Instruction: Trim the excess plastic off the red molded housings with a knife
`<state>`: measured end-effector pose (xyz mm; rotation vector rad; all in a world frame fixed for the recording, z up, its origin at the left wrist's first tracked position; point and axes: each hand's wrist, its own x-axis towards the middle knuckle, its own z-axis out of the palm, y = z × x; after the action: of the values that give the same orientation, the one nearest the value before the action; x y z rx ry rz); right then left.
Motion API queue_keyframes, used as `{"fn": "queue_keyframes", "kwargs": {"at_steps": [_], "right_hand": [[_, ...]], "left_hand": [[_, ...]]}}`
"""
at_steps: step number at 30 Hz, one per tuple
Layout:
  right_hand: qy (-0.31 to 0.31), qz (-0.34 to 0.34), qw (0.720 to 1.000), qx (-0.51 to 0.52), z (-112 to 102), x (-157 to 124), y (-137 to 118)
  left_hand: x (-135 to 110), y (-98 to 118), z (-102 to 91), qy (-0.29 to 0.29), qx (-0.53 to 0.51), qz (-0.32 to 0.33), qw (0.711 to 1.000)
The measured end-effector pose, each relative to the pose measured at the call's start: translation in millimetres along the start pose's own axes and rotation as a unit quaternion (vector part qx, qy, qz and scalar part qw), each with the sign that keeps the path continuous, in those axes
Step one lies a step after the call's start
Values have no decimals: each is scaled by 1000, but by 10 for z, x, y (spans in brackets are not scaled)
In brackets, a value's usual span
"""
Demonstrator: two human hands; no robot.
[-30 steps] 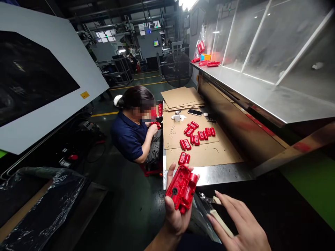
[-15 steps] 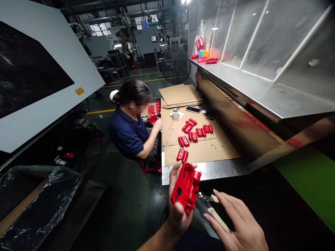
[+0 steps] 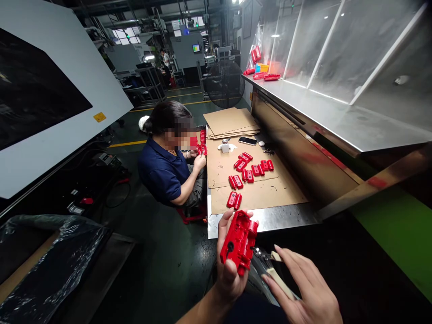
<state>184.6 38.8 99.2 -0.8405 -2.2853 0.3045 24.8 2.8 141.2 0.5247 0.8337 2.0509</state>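
Note:
In the head view, my left hand (image 3: 229, 280) is closed around a red plastic housing (image 3: 239, 243), its hollow inner side facing me. A round black spot shows in the lower part of the housing. My right hand (image 3: 305, 284) grips the pale handles of a pair of pliers (image 3: 279, 280), thumb on one handle and fingers on the other. The metal jaws meet the right edge of the housing, beside a small dark bit there. Whether the jaws are closed on that bit I cannot tell.
Several red housings (image 3: 235, 182) lie on the cardboard-covered table (image 3: 266, 218). Behind them are a phone (image 3: 248, 141), a small white bottle (image 3: 225, 146) and stacked cardboard sheets (image 3: 232, 122). A co-worker (image 3: 165, 162) sits at the left, handling a red part. A metal shelf (image 3: 320, 105) overhangs the right side.
My hands, the housing and the pliers stay almost as they were. The co-worker's hands and red part have shifted slightly, and a thin tweezer-like item has gone from the table. My view moved a little.

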Motion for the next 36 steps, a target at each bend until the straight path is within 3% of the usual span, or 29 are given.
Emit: {"fn": "queue_keyframes", "kwargs": {"at_steps": [14,23,27,30,36], "right_hand": [[-11,-23,1000,-10,5,178,-41],[0,-3,999,36,115,46,21],[23,42,996,73,141,65,-19],[36,48,996,67,47,142,-1],[2,-69,997,40,-276,510,-12]], "left_hand": [[49,-52,24,-1,-7,13,1000],[84,-92,-8,1,-69,-14,997],[132,-53,4,6,-128,-54,990],[158,7,27,29,-170,-98,980],[169,79,49,29,-217,-224,950]]}}
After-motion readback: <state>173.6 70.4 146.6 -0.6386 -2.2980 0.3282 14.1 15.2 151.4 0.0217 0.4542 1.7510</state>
